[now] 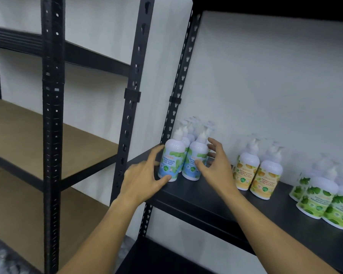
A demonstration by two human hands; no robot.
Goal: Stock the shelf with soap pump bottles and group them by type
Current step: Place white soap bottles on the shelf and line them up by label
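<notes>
- The left hand (145,177) lies at the left front bottle of the blue cool-mint group (183,157): its thumb touches the base of that bottle (171,162) and its fingers reach round the left flank; whether they truly grip it or only press against it I cannot tell.
- The right hand (216,165) is spread and relaxed at the right front mint bottle (195,163), thumb across the label, fingers beside and behind the bottle; it looks released rather than closed on anything.
- Between the hands the mint bottles stand upright in two short rows at the left end of the black shelf (196,196), just beside the perforated upright (174,101).
- Further right on the same shelf, apart from them, stand the orange-label bottles (257,173), then the green-leaf bottles (323,202) near the frame's edge. Each sort keeps to itself.
- The step in hand appears to be squaring up the mint group, both hands nudging the front pair into line.
- The next move likely calls for gentle, even pressure low on the bottles, since they are tall with pump heads and close-packed; a push high up could tip one into its neighbours.
- To the left, a second rack shows brown board shelves (38,143).
</notes>
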